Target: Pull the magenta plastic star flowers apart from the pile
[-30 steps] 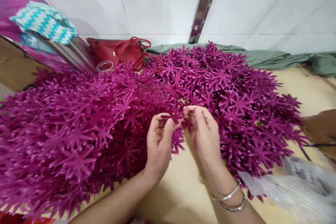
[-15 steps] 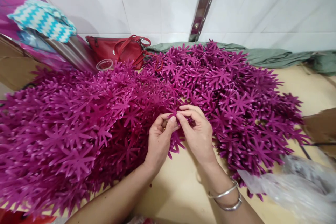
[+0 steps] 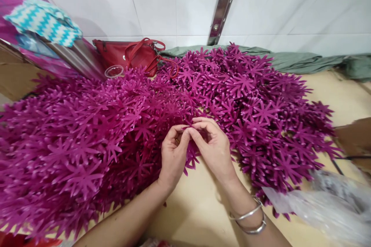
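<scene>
To the left of the hands, a broad heap of purple flower pieces (image 3: 78,150) spreads out and comes right up beside the person's left hand (image 3: 174,156). That hand is curled, its thumb and forefinger pinched on a purple piece (image 3: 185,127), which lies between the two sets of fingertips; only a sliver of it shows. The right hand (image 3: 216,147) meets it from the other side, thumb and forefinger closed on the same piece, thumbs nearly touching. More petals show between the palms; whether they belong to the held piece cannot be told. A second purple heap (image 3: 269,119) rises beyond and to the right of the right hand.

As for room, far left past the first heap stand a cardboard box (image 3: 17,81) and a metal cylinder (image 3: 87,60). Beyond the left hand, a red bag (image 3: 124,58) sits at the heap's far edge. Between the forearms, the bare tabletop (image 3: 194,208) widens toward the person. Beyond the right hand, green cloth (image 3: 301,63) lies along the wall (image 3: 159,4). Right of the right forearm, a clear plastic bag (image 3: 324,204) takes up the near side.
</scene>
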Available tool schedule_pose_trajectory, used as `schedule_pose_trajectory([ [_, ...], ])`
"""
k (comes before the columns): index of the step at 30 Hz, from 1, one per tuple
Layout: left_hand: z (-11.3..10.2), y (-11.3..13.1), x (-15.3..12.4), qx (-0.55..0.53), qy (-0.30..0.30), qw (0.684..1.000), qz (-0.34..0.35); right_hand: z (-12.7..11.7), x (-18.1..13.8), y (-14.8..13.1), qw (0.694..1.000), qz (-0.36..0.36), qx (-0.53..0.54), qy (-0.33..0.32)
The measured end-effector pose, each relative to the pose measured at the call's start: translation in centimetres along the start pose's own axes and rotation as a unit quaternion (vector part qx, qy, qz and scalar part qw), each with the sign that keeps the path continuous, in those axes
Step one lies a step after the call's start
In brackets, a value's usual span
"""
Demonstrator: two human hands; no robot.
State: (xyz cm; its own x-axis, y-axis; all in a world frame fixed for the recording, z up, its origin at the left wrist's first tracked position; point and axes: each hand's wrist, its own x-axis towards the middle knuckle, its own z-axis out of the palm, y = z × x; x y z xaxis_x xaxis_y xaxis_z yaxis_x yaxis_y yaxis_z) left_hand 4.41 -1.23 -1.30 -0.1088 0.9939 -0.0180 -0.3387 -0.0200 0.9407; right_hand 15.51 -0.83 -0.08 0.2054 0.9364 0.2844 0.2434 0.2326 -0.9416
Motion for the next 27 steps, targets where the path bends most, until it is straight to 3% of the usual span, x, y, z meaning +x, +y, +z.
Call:
schedule_pose_trajectory([
  [5, 0.1, -0.5, -0.2, -0.018, -0.023, 0.999, -0.018, -0.1, 0.0, -0.1, 0.989, 0.103, 0.100, -0.020],
  [12, 0.1, -0.4, -0.4, -0.004, -0.018, 1.000, -0.002, -0.3, -0.1, -0.3, 0.999, 0.030, 0.025, -0.005],
  [17, 0.0, 0.1, -0.3, 0.014, -0.008, 1.000, -0.013, 0.0, -0.2, 0.5, 0.985, 0.126, 0.120, -0.001],
  [22, -0.1, -0.4, 0.1, -0.042, -0.005, 0.998, -0.037, 0.4, 0.2, 1.1, 0.930, 0.222, 0.293, 0.013],
  [24, -0.1, -0.5, 0.3, -0.058, 0.001, 0.998, -0.038, 0.4, 0.4, 1.0, 0.920, 0.230, 0.316, 0.020],
  [27, -0.1, -0.4, 0.4, -0.034, 0.011, 0.999, -0.022, 0.3, 0.4, 0.5, 0.935, 0.193, 0.296, -0.001],
])
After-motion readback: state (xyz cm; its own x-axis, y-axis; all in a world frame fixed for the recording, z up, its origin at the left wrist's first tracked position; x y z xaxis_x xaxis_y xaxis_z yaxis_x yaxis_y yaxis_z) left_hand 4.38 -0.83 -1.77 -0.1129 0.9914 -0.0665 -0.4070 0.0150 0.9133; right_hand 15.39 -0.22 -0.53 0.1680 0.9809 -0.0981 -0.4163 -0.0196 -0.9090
